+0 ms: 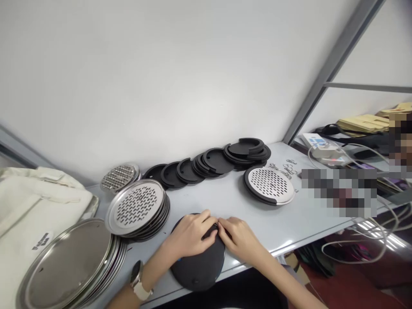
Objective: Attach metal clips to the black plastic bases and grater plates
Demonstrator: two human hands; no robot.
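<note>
A black round disc (199,270) lies near the table's front edge, under both of my hands. My left hand (193,231) rests across its upper part, fingers curled and closed on the rim, with a watch on the wrist. At the disc's upper right edge, my right hand (237,237) pinches the rim, its fingertips touching those of the left. Whether something small is between the fingertips is hidden. A perforated metal grater disc (272,184) in a black holder sits to the upper right, beside several small metal clips (286,169).
Stacked grater discs (138,206) and round metal trays (67,266) stand at the left, by a cream bag (35,201). Several black round holders (219,161) line the wall. A blurred-out patch, white cables (363,253) and a metal post (322,86) are at the right.
</note>
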